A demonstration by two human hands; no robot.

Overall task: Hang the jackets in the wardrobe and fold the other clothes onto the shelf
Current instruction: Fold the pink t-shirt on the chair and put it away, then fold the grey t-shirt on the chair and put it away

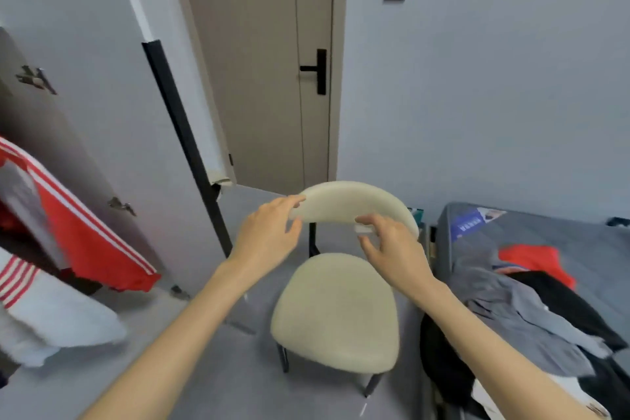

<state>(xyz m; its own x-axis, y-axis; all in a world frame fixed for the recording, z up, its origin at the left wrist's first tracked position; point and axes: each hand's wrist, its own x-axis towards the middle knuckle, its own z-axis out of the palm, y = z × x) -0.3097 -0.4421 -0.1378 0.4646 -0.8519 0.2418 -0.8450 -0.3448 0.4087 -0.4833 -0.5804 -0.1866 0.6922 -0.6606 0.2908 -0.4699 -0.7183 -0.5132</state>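
Note:
A cream padded chair (337,314) stands on the grey floor in front of me. My left hand (269,235) grips the left end of its curved backrest (344,199), fingers on top and thumb beneath. My right hand (392,252) hovers at the backrest's lower right edge with loosely curled fingers holding nothing. A red jacket with white stripes (85,232) hangs in the wardrobe at the left, above a white garment with red-striped cuffs (51,317). On the bed at the right lies a pile of clothes: grey (511,303), black (566,300) and red (531,259).
The wardrobe's open door (102,106) stands at the left, its black edge (184,140) close to the chair. A shut room door (269,61) with a black handle is straight ahead. The grey bed (579,235) fills the right side.

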